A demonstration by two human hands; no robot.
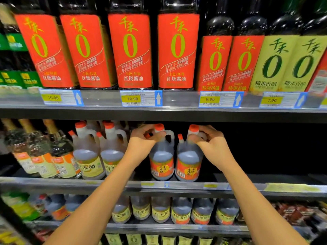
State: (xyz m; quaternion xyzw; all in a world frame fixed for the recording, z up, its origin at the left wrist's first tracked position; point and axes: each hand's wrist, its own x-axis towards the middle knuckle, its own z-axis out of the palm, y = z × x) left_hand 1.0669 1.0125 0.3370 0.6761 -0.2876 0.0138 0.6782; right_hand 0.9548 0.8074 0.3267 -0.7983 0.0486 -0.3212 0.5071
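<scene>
Two hands reach in. The left hand curls its fingers round the neck and handle of the left jug, and the right hand grips the handle of the right jug. Both dark vinegar jugs stand upright and touching on the middle shelf, beside pale vinegar jugs and below red-labelled bottles.

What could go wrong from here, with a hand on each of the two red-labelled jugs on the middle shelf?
The left hand and right hand each grip only the top of a jug, the left jug and right jug; a heavy jug could slip or swing when lifted. Their orange caps sit close under the upper shelf, so lifting straight up might knock them. The two jugs stand almost touching and may bump together.
</scene>
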